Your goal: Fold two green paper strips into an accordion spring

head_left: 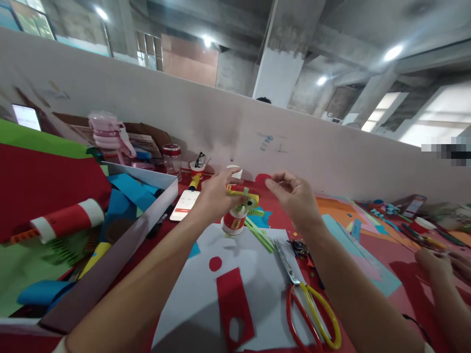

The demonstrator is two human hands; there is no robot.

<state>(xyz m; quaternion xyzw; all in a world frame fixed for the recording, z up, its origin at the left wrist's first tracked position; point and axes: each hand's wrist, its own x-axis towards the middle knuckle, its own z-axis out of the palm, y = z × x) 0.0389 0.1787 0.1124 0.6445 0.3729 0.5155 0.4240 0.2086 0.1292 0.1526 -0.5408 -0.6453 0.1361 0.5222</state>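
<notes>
My left hand (215,196) is closed around a small paper-cup craft figure (235,215), white with a red band and yellow and green paper parts, held above the table. My right hand (292,196) pinches a small red paper circle (262,179) just right of the figure, fingers together. Below my hands lies a grey paper sheet (257,274) with a red paper strip (233,306) that has a hole cut in it, and a small red dot (215,263). Red and yellow handled scissors (307,304) lie beside my right forearm.
A box (110,260) at the left holds coloured paper rolls and sheets. A phone (184,204), cups and a jar (171,158) stand near the white partition wall (294,142). Paper scraps cover the red table at the right, where another person's hand (436,262) works.
</notes>
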